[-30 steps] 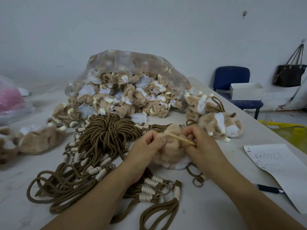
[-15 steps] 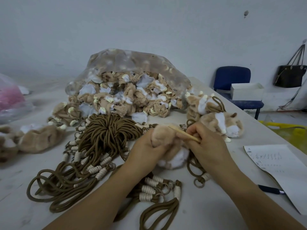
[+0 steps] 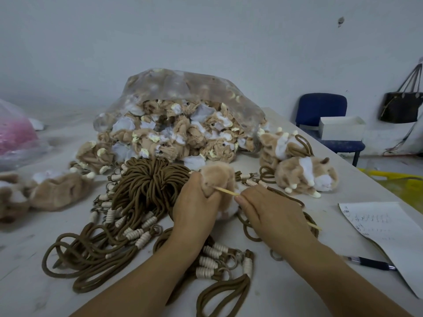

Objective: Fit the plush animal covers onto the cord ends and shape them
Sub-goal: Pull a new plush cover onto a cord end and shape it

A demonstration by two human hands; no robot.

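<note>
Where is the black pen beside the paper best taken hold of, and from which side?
I would pinch the black pen at mid-barrel, from above, fingers across its width. It lies flat on the table, so nothing fits beneath; one end meets the paper edge, and the other lies close by the right forearm.

Both forearms are bare, as are the left hand [image 3: 194, 207] and right hand [image 3: 270, 211].
</note>
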